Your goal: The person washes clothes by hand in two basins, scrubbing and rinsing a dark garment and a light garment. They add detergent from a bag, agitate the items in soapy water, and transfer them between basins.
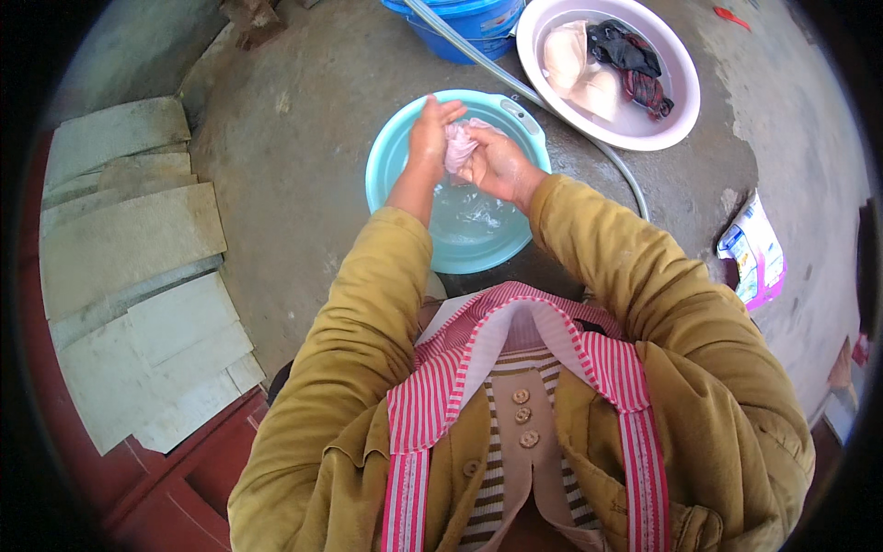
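Observation:
A turquoise plastic basin point(463, 268) with water in it sits on the floor in front of me. Over the water, my right hand point(498, 164) grips a wet, bunched pale pink cloth point(459, 146) between thumb and fingers. My left hand point(429, 141) is at the cloth's left side, its fingers extended and not wrapped around it. Whether the left palm presses on the cloth cannot be made out. Below the hands, the water surface is rippled with bright reflections.
Beyond the basin stand a blue bucket point(476, 34) and a pale lilac basin point(679, 131) holding beige and dark garments point(624, 48) in water. A clear hose point(624, 165) runs between the basins. Right lies a detergent-like packet point(755, 252); left, flattened cardboard point(138, 241).

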`<state>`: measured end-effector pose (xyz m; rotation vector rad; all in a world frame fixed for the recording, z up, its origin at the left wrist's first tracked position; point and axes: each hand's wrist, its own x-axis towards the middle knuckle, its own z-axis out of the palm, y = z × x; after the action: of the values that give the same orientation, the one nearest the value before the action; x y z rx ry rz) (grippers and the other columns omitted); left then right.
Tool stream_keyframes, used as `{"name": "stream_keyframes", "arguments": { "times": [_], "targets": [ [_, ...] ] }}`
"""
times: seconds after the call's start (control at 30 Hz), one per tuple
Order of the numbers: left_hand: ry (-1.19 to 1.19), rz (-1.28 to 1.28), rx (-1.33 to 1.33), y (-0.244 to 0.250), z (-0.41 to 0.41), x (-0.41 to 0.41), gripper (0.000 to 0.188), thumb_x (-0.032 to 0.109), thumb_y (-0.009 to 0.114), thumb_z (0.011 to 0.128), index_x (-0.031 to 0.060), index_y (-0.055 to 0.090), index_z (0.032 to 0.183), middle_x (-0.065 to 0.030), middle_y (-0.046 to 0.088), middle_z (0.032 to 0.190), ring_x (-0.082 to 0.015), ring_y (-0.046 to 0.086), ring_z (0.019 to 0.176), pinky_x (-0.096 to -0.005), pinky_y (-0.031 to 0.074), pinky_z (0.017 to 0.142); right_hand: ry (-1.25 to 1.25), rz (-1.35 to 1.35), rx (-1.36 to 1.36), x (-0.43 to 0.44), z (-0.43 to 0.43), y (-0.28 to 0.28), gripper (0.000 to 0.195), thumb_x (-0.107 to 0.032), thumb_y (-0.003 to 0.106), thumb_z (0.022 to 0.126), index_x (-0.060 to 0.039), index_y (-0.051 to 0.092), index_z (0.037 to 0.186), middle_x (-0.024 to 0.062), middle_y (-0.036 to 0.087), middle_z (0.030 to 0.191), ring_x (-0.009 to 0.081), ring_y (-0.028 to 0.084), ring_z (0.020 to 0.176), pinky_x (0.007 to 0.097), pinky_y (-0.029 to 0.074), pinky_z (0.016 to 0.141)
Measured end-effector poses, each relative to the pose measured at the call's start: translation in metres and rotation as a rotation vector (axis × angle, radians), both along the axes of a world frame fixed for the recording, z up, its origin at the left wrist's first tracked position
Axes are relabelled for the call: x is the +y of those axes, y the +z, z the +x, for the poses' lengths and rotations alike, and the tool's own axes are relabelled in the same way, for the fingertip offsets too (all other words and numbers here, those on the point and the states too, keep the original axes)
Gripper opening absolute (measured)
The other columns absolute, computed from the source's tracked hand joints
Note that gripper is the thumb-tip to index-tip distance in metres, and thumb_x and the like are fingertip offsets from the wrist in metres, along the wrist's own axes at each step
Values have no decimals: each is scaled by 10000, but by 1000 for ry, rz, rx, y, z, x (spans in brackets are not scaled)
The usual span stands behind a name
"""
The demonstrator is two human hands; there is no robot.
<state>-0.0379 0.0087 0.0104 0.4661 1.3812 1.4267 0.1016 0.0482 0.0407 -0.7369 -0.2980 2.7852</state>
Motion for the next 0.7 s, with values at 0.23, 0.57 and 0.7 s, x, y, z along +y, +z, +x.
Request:
{"name": "stream_keyframes", "arguments": {
  "times": [0.23,0.57,0.7],
  "targets": [
    [-292,-130,72,54,10,-22,482,395,448,942,54,503,1278,-104,534,1258,-184,499,1140,-324,372,976,-46,-155,129,26,11,-11,435,-369,289,977,-28,491,1157,161,578,1130,302,577,1052,432,467,907],
    [-416,73,544,38,0,-20,315,83,657,813,35,583,1115,-76,609,1115,-166,561,1019,-304,407,944,61,-74,136,33,18,-6,371,-308,395,960,-23,486,1180,146,583,1099,263,597,1007,418,488,885],
    [-243,38,332,30,5,-19,168,162,592,886,29,576,987,-58,623,998,-126,570,908,-283,447,845,62,73,-11,35,19,-5,294,-169,447,928,4,498,1160,146,593,1078,253,606,991,386,511,863]
  ]
}}
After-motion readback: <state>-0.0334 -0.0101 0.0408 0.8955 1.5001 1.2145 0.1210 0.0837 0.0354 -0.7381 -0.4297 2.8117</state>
